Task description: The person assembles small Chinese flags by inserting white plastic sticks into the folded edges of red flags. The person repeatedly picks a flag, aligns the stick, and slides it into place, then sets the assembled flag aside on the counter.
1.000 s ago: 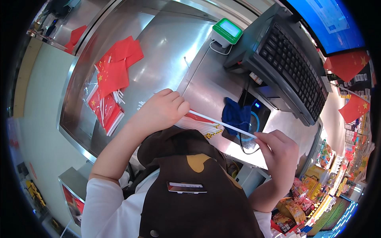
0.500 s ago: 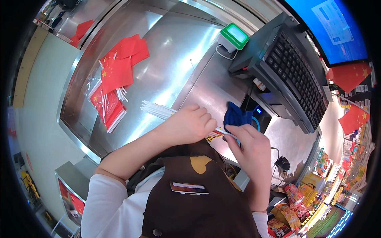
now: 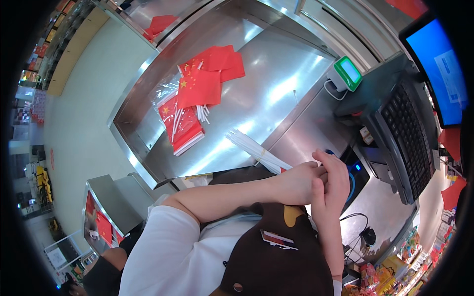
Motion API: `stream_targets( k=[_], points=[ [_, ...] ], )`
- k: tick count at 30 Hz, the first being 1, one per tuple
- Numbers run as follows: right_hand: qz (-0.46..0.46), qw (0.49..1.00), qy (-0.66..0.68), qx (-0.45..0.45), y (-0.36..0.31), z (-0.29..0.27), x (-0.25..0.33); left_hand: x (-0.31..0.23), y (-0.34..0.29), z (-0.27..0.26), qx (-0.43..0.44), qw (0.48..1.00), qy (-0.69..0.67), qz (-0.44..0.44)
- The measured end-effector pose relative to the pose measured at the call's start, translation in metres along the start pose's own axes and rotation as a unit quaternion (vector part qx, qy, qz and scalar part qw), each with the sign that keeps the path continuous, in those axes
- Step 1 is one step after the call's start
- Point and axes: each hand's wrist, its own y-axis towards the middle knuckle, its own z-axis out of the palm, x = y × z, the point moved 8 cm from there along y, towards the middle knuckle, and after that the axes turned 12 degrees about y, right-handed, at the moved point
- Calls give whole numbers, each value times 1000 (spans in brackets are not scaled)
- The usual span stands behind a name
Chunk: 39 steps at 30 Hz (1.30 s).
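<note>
At the steel table (image 3: 264,69), left hand (image 3: 295,183) and right hand (image 3: 333,185) meet.
White sticks (image 3: 256,150) lie nearby; I cannot tell either grip's state.

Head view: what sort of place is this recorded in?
Most likely a shop's checkout counter: a dark keyboard sits beside a lit monitor, a small green-framed screen device stands by the metal counter, and colourful packets are displayed at lower right.

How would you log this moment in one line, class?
left hand and right hand: together, grips hidden | white sticks: bundled beside left hand | red flags: piled on metal counter
</note>
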Motion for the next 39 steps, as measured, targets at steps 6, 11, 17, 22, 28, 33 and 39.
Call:
stream_targets(
  k=[6,11,17,22,28,33,39],
  points=[
    [7,988,125,-95,-8,-17,-30,42,-7,-36,132,963,100,-214],
    [189,975,-78,-83,-48,-32,-135,195,-92,-173,-292,855,104,-417],
    [203,944,-260,-30,-113,-21,-210,347,-295,-233,-482,647,51,-589],
    [185,956,-205,-97,-120,-30,-232,335,-386,-230,-627,519,-9,-581],
    [243,945,-182,-121,-119,-39,-244,236,-352,-158,-331,733,292,-517],
    [329,916,-162,-162,-119,-41,-243,188,-324,-120,-260,767,344,-476],
    [268,941,-82,-191,-134,-46,-260,201,-345,-116,-283,754,291,-516]
  ],
)
